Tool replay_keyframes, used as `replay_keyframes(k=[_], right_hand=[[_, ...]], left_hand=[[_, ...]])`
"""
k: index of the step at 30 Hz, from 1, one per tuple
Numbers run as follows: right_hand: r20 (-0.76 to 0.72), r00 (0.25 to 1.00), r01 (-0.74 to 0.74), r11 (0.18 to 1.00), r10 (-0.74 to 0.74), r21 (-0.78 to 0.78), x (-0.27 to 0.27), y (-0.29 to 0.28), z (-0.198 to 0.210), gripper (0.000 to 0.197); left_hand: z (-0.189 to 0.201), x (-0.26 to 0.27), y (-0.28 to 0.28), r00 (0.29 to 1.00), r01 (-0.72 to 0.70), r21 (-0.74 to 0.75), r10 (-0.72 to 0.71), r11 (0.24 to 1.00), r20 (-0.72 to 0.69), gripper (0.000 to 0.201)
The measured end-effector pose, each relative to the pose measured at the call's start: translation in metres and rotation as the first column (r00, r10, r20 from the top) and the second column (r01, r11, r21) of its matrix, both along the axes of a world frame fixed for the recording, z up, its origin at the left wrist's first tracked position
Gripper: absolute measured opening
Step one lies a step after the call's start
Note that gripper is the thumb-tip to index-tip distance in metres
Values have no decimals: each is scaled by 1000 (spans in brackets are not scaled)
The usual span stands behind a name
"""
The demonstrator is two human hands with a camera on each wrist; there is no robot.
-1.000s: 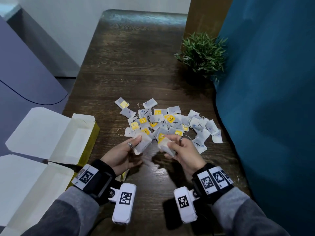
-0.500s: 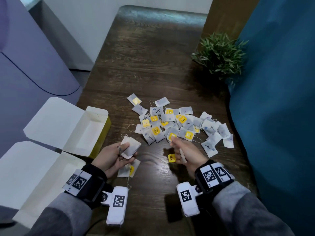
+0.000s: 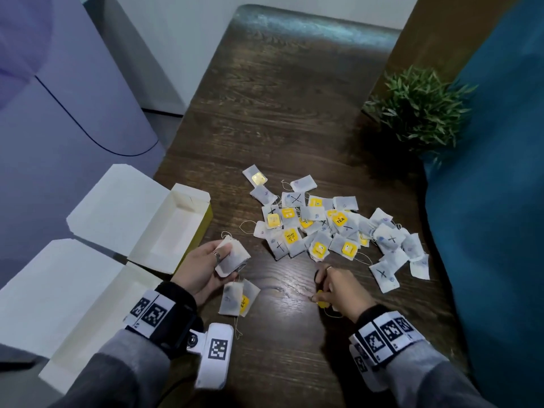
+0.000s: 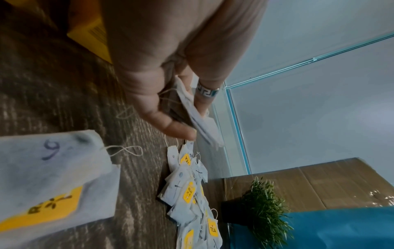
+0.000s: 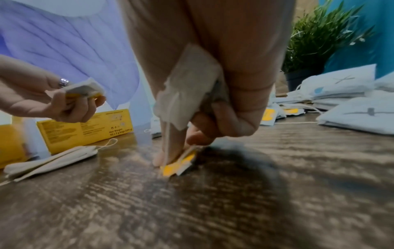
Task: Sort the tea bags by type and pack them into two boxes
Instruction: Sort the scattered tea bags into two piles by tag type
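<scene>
A pile of white tea bags, some with yellow tags and some marked with an X, lies mid-table. My left hand holds a small stack of tea bags between thumb and fingers, just right of the boxes; the left wrist view shows the same stack. Two tea bags lie flat under that hand. My right hand grips a tea bag in its curled fingers. Its fingertips pinch that bag's yellow tag down at the table surface.
Two open white-lined yellow boxes stand at the left, one farther and one nearer, lids folded back. A potted plant stands at the back right beside a blue panel. Bare dark wood table stretches beyond the pile.
The hands, together at the pile's near edge a second ago, have parted. The left carried its tea bags toward the boxes; the right came down to the table at the yellow tag.
</scene>
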State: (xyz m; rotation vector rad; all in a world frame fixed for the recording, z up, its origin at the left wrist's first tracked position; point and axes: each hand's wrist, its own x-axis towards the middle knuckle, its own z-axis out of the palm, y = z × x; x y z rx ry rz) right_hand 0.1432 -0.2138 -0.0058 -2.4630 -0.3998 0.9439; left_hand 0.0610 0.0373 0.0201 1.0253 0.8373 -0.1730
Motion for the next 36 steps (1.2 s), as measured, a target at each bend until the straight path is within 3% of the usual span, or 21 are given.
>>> replay_keyframes(k=[2,4,6,8,10,12,15,17,19,20,22,24,26,29,31,33,36], right_hand=[[-6,999,-52,999,51,-11,1,-1,0,15],[-23,1000,-12,997,14,80,4,-2,2,18],[-134,984,146,955,-114,258,9,-2,4,17],[-286,930,341,829,-229,443,12,0,9,15],[-549,779,605,592,-301,533,15,3,12,14],[-776,578,800,364,-253,477,18,5,14,21],[-916,362,925,186,-172,331,23,9,11,18],[-938,287,952,169,-195,256,25,11,10,29],[-924,288,948,212,-252,237,25,13,10,37],[-910,304,941,241,-283,239,25,13,10,39],[-864,361,916,305,-351,259,25,13,9,38],[-810,422,888,366,-407,279,26,12,9,32],[-770,454,871,408,-449,275,25,12,10,28],[-703,491,848,468,-515,249,24,10,11,30],[-683,484,850,477,-546,222,22,8,12,35],[-711,426,886,418,-560,202,21,5,13,35],[-738,329,933,322,-588,160,21,-1,15,34]], left_hand=[[-1,6,0,1000,13,-18,-13,1000,-13,25],[2,14,-1,999,-6,-47,4,999,-45,29],[8,23,-2,995,-79,-110,71,991,-74,33],[13,29,-2,991,-121,-172,108,978,-83,37],[12,32,-1,991,-124,-204,110,971,-76,32],[10,34,0,992,-118,-222,103,968,-79,26],[8,37,-1,992,-92,-206,72,974,-105,21],[11,45,-3,990,-70,-123,54,990,-130,29],[7,59,-3,978,114,145,-86,983,-188,39],[3,66,-4,959,241,327,-174,914,-222,35],[-5,79,-6,912,411,625,-307,664,-273,22],[-15,89,-8,815,557,723,-435,408,-382,34],[-22,95,-9,748,627,730,-471,271,-468,43],[-30,101,-10,732,649,723,-451,236,-510,33],[-33,103,-12,748,636,728,-436,256,-500,22],[-32,102,-13,784,595,750,-415,289,-461,12],[-28,96,-11,825,547,749,-391,373,-408,16]])
